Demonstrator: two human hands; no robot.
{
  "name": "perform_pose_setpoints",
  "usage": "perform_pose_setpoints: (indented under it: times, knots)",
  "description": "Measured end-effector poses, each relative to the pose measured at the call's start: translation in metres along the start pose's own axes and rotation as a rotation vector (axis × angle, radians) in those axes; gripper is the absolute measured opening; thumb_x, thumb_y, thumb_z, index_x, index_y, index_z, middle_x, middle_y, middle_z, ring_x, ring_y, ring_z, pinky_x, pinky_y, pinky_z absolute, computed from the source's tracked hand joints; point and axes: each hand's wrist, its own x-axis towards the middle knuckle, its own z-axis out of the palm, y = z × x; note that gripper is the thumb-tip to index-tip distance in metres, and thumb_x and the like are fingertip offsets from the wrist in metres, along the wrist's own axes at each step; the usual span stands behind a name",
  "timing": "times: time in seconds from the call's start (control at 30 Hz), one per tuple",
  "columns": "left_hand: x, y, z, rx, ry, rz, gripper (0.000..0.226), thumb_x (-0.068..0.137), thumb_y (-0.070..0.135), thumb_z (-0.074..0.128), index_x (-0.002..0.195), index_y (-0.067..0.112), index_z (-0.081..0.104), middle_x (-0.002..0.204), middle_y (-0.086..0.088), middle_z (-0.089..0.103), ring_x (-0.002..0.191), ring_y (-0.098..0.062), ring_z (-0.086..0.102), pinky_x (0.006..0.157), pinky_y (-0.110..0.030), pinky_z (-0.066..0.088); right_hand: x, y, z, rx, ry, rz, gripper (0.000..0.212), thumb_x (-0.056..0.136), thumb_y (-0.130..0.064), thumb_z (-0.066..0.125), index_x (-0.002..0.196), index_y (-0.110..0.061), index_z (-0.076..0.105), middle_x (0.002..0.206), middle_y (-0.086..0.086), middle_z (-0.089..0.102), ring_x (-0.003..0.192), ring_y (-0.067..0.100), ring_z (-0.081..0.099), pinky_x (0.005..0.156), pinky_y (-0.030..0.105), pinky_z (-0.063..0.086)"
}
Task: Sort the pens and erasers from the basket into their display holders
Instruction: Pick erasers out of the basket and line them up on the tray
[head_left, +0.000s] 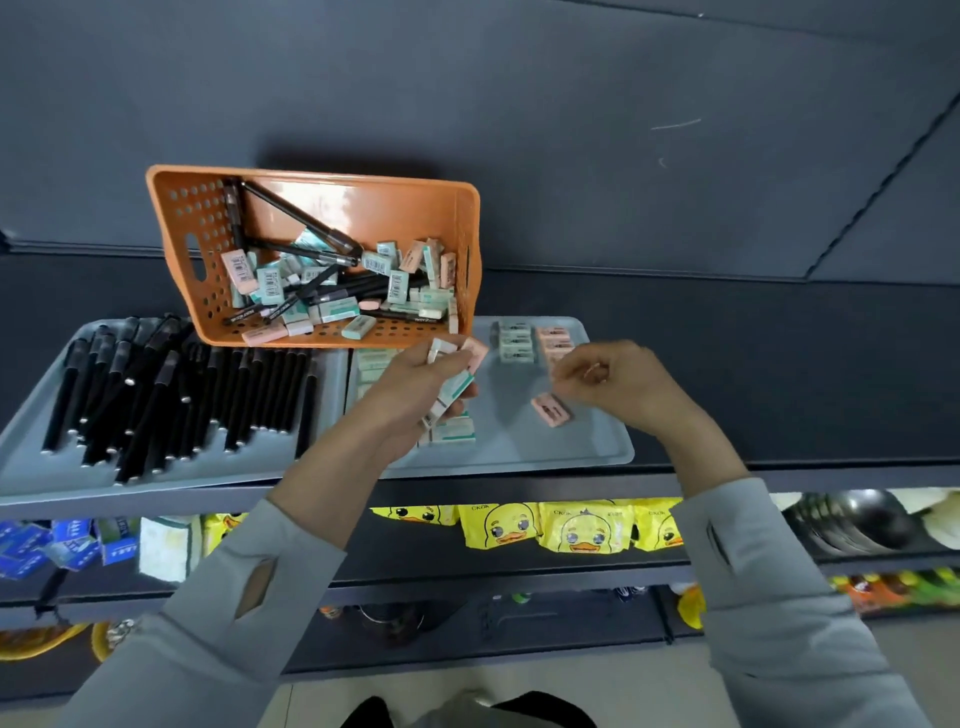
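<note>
From my remote seat I see the left hand (410, 384) gripping a small bunch of erasers (451, 391), mostly green-and-white with one pink at the top, held above the right tray (597, 447). The right hand (618, 384) hovers over the same tray with its fingers curled and its fingertips drawn together; I cannot tell whether they pinch anything. Just beside those fingertips a single pink eraser (551, 409) lies tilted on the tray. At the tray's far end sit a green-and-white row (514, 340) and a pink row (555, 338), and more green-and-white ones lie partly hidden under the left hand. The orange basket (182, 218) is tipped toward me behind the trays, with a jumble of pens and erasers (332, 280) in it. The left tray (31, 467) carries black pens (171, 395) laid roughly side by side. On the shelf below are yellow duck packs (587, 530).
</note>
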Motion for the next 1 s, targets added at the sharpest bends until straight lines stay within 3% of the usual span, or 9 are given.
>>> perform_pose_setpoints:
  times: [0.1, 0.23, 0.33, 0.53, 0.63, 0.7, 0.77, 0.83, 1.0]
  knots:
    - [0.001, -0.002, 0.007, 0.012, -0.012, -0.005, 0.008, 0.095, 0.012, 0.059, 0.100, 0.017, 0.062, 0.087, -0.003, 0.065, 0.068, -0.010, 0.064, 0.046, -0.018, 0.045, -0.008, 0.002, 0.011, -0.131, 0.012, -0.023, 0.018, 0.071, -0.034, 0.085, 0.079, -0.023, 0.074, 0.074, -0.014, 0.070, 0.070, -0.001, 0.063, 0.068, 0.016, 0.047]
    - [0.003, -0.007, 0.012, 0.035, -0.024, -0.002, 0.011, 0.091, 0.009, 0.064, 0.101, 0.012, 0.066, 0.084, -0.003, 0.068, 0.068, -0.007, 0.067, 0.054, -0.018, 0.047, -0.009, 0.007, 0.013, -0.222, 0.043, -0.037, 0.008, 0.076, -0.022, 0.077, 0.083, -0.025, 0.077, 0.081, -0.009, 0.072, 0.082, 0.015, 0.066, 0.081, 0.033, 0.053]
    - [0.003, -0.009, 0.013, 0.035, -0.034, 0.008, 0.018, 0.088, 0.008, 0.068, 0.106, 0.009, 0.067, 0.080, 0.000, 0.070, 0.069, -0.005, 0.068, 0.054, -0.016, 0.047, -0.007, 0.011, 0.007, -0.349, 0.121, -0.042, 0.027, 0.080, -0.002, 0.061, 0.087, -0.021, 0.079, 0.092, -0.001, 0.074, 0.090, 0.024, 0.064, 0.079, 0.031, 0.048]
    - [0.001, -0.008, 0.013, -0.007, 0.016, 0.024, 0.014, 0.085, 0.003, 0.070, 0.095, 0.012, 0.068, 0.082, -0.001, 0.074, 0.069, -0.007, 0.069, 0.055, -0.016, 0.049, -0.004, 0.017, 0.013, -0.323, 0.208, -0.093, 0.017, 0.081, -0.007, 0.070, 0.085, -0.020, 0.079, 0.090, -0.001, 0.072, 0.082, 0.021, 0.066, 0.074, 0.034, 0.052]
    - [0.001, -0.008, 0.013, -0.014, 0.052, 0.024, 0.013, 0.083, 0.003, 0.072, 0.092, 0.013, 0.068, 0.079, -0.002, 0.074, 0.069, -0.008, 0.069, 0.057, -0.018, 0.049, -0.002, 0.001, 0.020, -0.005, 0.248, -0.074, 0.008, 0.088, -0.017, 0.069, 0.086, -0.018, 0.077, 0.077, -0.002, 0.072, 0.068, 0.013, 0.066, 0.068, 0.031, 0.055]
    - [0.000, -0.008, 0.014, -0.005, 0.061, 0.035, 0.013, 0.082, 0.003, 0.073, 0.090, 0.013, 0.068, 0.075, -0.001, 0.073, 0.065, -0.007, 0.068, 0.060, -0.022, 0.049, -0.002, -0.019, 0.026, 0.384, 0.129, -0.042, 0.011, 0.093, -0.018, 0.065, 0.096, -0.011, 0.074, 0.077, 0.007, 0.071, 0.063, 0.012, 0.065, 0.063, 0.027, 0.055]
    - [0.000, -0.007, 0.015, 0.021, 0.054, 0.050, 0.012, 0.083, 0.006, 0.073, 0.091, 0.013, 0.068, 0.073, -0.002, 0.071, 0.064, -0.008, 0.067, 0.059, -0.023, 0.048, -0.001, -0.031, 0.032, 0.586, 0.008, -0.049, 0.014, 0.092, -0.008, 0.064, 0.104, -0.002, 0.069, 0.082, 0.013, 0.069, 0.063, 0.013, 0.065, 0.063, 0.022, 0.056]
    - [-0.001, -0.005, 0.013, 0.023, 0.054, 0.052, 0.010, 0.088, 0.014, 0.069, 0.098, 0.012, 0.066, 0.080, -0.004, 0.069, 0.061, -0.008, 0.064, 0.053, -0.020, 0.047, 0.003, -0.031, 0.032, 0.618, 0.005, -0.036, 0.014, 0.091, 0.000, 0.064, 0.103, 0.004, 0.068, 0.081, 0.012, 0.069, 0.062, 0.013, 0.065, 0.063, 0.019, 0.055]
    - [-0.003, 0.005, 0.000, -0.192, 0.072, -0.103, 0.015, 0.096, 0.021, 0.057, 0.108, 0.013, 0.052, 0.078, -0.007, 0.053, 0.053, -0.015, 0.050, 0.041, -0.019, 0.039, 0.010, -0.001, 0.005, 0.528, 0.141, 0.107, 0.017, 0.091, 0.000, 0.064, 0.091, -0.015, 0.074, 0.100, 0.010, 0.073, 0.075, 0.014, 0.070, 0.073, 0.025, 0.059]
